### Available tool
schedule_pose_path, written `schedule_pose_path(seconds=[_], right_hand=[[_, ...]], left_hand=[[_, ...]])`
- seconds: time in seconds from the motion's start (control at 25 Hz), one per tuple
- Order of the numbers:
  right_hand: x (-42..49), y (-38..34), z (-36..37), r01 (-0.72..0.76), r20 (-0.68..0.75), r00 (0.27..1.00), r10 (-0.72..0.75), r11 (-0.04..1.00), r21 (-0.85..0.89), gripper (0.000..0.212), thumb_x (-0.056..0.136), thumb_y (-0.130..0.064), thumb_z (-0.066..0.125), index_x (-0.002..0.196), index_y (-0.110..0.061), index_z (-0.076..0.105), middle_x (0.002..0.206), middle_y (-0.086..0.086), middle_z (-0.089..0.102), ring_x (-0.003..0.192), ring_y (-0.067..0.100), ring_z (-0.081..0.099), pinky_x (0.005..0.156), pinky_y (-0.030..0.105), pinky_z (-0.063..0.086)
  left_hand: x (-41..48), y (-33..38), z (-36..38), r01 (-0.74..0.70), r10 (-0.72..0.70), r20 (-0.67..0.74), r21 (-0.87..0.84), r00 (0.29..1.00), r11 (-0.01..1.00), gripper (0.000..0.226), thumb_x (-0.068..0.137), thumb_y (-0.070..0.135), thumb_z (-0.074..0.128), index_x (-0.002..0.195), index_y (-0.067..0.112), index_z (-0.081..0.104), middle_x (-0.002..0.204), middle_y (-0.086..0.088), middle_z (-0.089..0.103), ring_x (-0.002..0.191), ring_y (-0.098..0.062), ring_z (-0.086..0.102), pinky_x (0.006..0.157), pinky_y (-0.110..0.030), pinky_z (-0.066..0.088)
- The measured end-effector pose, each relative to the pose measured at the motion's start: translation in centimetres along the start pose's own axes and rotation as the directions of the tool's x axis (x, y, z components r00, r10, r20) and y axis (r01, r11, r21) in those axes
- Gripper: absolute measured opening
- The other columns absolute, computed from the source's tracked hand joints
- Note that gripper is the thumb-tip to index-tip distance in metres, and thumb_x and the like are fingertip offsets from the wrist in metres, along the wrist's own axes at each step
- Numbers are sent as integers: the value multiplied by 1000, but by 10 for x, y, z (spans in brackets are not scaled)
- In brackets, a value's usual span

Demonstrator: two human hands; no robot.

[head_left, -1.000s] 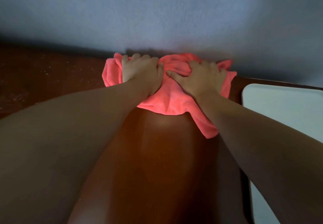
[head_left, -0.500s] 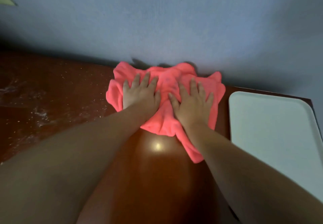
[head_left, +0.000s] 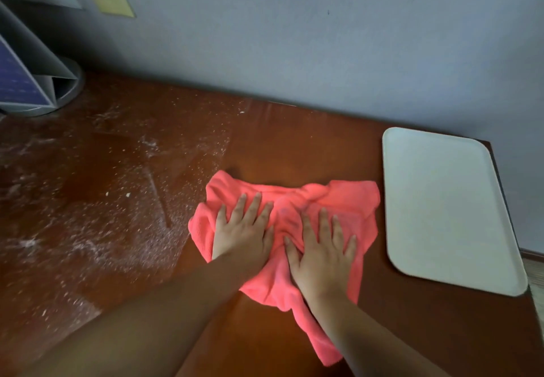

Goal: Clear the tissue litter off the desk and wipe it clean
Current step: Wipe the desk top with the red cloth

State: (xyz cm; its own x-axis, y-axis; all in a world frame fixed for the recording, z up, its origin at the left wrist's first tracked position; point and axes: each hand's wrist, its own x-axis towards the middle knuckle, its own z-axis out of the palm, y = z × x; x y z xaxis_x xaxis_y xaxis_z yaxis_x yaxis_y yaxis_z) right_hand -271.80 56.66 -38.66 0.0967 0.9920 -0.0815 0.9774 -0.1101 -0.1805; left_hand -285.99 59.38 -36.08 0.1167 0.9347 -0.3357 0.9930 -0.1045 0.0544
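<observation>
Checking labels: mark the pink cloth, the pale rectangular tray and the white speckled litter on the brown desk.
Pink cloth (head_left: 350, 200): head view, its upper right folds.
Pale rectangular tray (head_left: 447, 208): head view, bare flat middle.
White speckled litter (head_left: 182, 176): head view, dense band left of the cloth.

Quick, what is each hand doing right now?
Left hand: open, fingers flat, pressing on the pink cloth.
Right hand: open, flat on the same cloth.

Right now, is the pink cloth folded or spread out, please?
Spread out but rumpled: the pink cloth lies bunched in creases under both flat hands.
</observation>
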Motion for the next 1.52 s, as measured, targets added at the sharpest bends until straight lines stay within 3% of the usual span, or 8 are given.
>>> schedule_pose_path(seconds=[0.2, 0.44, 0.68, 0.8, 0.92, 1.0, 1.16, 1.52], right_hand=[[-105, -12, 11, -18, 48, 999, 18, 1000, -2, 72, 91, -63, 10, 124, -23, 60, 132, 10, 57, 125, 33, 48, 100, 55, 21], [-214, -46, 20, -50, 102, 994, 45, 997, 52, 73, 90, -66, 8, 124, -22, 55, 130, 13, 58, 124, 29, 37, 99, 54, 21], [-229, -57, 26, -87, 49, 995, 85, 996, 34, 70, 89, -66, 20, 118, -21, 65, 131, 11, 58, 124, 27, 37, 99, 52, 23], [-198, -54, 28, -76, -5, 997, 76, 997, -20, 67, 77, -64, 35, 120, -21, 63, 134, 11, 55, 126, 30, 41, 101, 53, 28], [-152, -55, 21, -107, -1, 994, 107, 994, -7, 71, 76, -64, 33, 127, -20, 58, 138, 13, 51, 127, 35, 47, 100, 59, 35], [-115, -58, 14, -105, 8, 994, 105, 994, 4, 80, 76, -68, 22, 140, -24, 43, 150, 10, 35, 138, 33, 31, 108, 58, 22], [-9, -52, 4, -128, 16, 992, 127, 990, 51, 89, 69, -72, 4, 149, -34, 14, 159, 3, 5, 146, 25, 2, 114, 50, 1], [255, -28, -7, -152, -43, 987, 155, 985, 77, 62, 92, -59, 33, 147, -32, 25, 157, 7, 15, 144, 28, 11, 114, 53, 5]], left_hand=[[-96, -14, 29, -40, 41, 55, -22, 998, 999, 56, 96, 47, 3, 149, 32, 2, 158, 7, -6, 145, -19, -9, 115, -47, -2], [-192, -52, 59, -158, 151, 120, 56, 981, 986, 82, 72, 46, -20, 149, 30, 4, 158, 7, -5, 146, -21, -6, 114, -50, 0], [-216, -62, 76, -153, 148, 142, 19, 979, 988, 50, 77, 41, 35, 106, 23, 72, 116, 0, 68, 106, -27, 65, 87, -54, 38], [-193, -64, 62, -154, 154, 96, -13, 983, 988, 58, 79, 42, 26, 116, 25, 67, 128, -2, 61, 115, -29, 59, 83, -59, 45], [-150, -61, 44, -172, 173, 55, -23, 983, 985, 78, 78, 45, -10, 149, 27, 17, 158, 1, 9, 145, -25, 10, 108, -58, 16], [-113, -59, 33, -164, 164, 25, -15, 986, 986, 64, 90, 46, -1, 150, 25, 5, 159, 2, -4, 146, -23, -3, 110, -55, 9], [-3, -54, 1, -154, 158, -121, 46, 980, 987, 59, 95, 44, 23, 149, 24, 13, 159, 2, 4, 145, -24, 4, 109, -54, 15], [256, -29, -72, -111, 123, -257, 62, 958, 992, 48, 94, 38, 33, 139, 21, 40, 149, -4, 36, 137, -26, 31, 106, -51, 21]])
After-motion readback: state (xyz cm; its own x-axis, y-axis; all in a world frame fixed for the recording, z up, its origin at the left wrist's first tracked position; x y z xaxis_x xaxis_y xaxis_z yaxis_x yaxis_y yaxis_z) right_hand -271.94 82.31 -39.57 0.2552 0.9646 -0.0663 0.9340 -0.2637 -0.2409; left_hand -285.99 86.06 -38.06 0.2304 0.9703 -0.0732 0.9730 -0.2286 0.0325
